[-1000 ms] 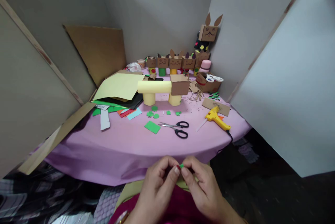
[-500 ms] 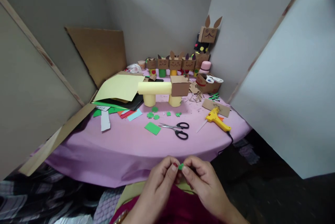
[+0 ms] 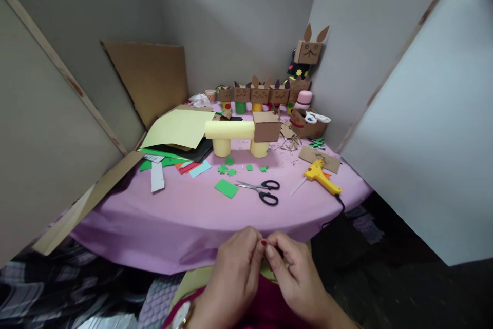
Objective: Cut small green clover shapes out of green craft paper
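Note:
Just in front of my lap, my left hand (image 3: 239,265) and my right hand (image 3: 295,270) meet fingertip to fingertip, both closed in a pinch. The small green paper piece seen between them a moment earlier is now hidden behind the thumbs and fingers. On the table beyond lie scissors (image 3: 262,191) with black handles, partly spread. Left of their tips is a green paper rectangle (image 3: 226,188). Several green clover-shaped cutouts (image 3: 223,169) lie behind it, near a small green square (image 3: 249,168). A cardboard-headed figure (image 3: 266,128) with a pale yellow tube body stands behind them.
A yellow glue gun (image 3: 321,177) rests at the right, by a cardboard strip (image 3: 319,158). Coloured sheets (image 3: 175,129) are stacked at the left. Cardboard animal figures (image 3: 260,95) line the back, beside a box (image 3: 308,123) with white-handled scissors. Grey partitions enclose the table.
My hands have drawn closer together and turned, so the green piece between the fingertips is covered. My left wrist now shows its watch. The things on the table have stayed put.

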The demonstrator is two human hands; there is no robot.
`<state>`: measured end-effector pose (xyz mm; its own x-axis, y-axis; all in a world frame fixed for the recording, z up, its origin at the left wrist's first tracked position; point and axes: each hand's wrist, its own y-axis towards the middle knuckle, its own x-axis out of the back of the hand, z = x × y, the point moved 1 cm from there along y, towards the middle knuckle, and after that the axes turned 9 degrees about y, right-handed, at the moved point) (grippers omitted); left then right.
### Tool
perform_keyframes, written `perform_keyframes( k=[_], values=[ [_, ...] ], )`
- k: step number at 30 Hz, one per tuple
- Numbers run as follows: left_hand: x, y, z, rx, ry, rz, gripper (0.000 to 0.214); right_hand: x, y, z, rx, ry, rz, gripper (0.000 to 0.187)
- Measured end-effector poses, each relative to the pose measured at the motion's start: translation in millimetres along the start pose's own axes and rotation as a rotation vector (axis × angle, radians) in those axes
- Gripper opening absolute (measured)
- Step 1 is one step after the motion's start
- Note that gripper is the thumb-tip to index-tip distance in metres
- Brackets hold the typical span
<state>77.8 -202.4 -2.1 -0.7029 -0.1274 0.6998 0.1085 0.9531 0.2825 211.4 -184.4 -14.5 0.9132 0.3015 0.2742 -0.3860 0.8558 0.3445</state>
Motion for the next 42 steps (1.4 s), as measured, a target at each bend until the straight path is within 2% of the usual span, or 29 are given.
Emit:
perform_keyframes(
  k=[3, 7, 10, 13, 17, 20, 25, 32, 37, 42],
  values=[
    [-1.9, 0.7, 1.8, 0.032, -0.022, 0.017, 0.026, 0.6, 1.2, 0.5, -0.007, -0.014, -0.017, 0.021],
    [-4.7, 2.6, 4.0, 0.199, -0.396, 0.096, 0.028, 0.9, 1.9, 0.8, -0.069, 0.073, -0.015, 0.022],
    [-6.0, 3.2, 4.3, 0.220, -0.556, 0.136, 0.027, 1.0, 2.2, 0.5, -0.116, 0.196, -0.014, 0.025],
    [-5.5, 2.5, 5.2, 0.205, -0.479, 0.098, 0.026, 0.6, 2.5, -2.1, -0.144, 0.226, -0.019, 0.026],
    [-6.0, 0.3, 7.0, 0.176, -0.311, 0.027, 0.026, -0.3, 2.8, -5.8, -0.103, 0.116, 0.003, 0.022],
    [-8.8, -1.4, 8.0, 0.189, -0.355, 0.037, 0.027, -0.2, 3.0, -4.6, -0.079, 0.081, -0.016, 0.023],
    [-8.7, -3.0, 7.4, 0.241, -0.523, 0.112, 0.028, 0.6, 4.0, -1.3, -0.141, 0.237, -0.030, 0.025],
    [-1.6, -2.4, 7.3, 0.099, -0.242, 0.049, 0.021, 2.9, 3.3, -6.0, -0.133, 0.096, -0.058, 0.026],
    [-8.6, -3.4, 10.2, 0.108, -0.267, 0.019, 0.020, 2.9, 4.0, -5.4, -0.095, 0.047, -0.020, 0.023],
    [-12.9, -6.6, 12.3, 0.062, -0.282, 0.069, 0.020, 2.1, 4.4, -4.9, -0.081, 0.066, -0.034, 0.027]
  ],
)
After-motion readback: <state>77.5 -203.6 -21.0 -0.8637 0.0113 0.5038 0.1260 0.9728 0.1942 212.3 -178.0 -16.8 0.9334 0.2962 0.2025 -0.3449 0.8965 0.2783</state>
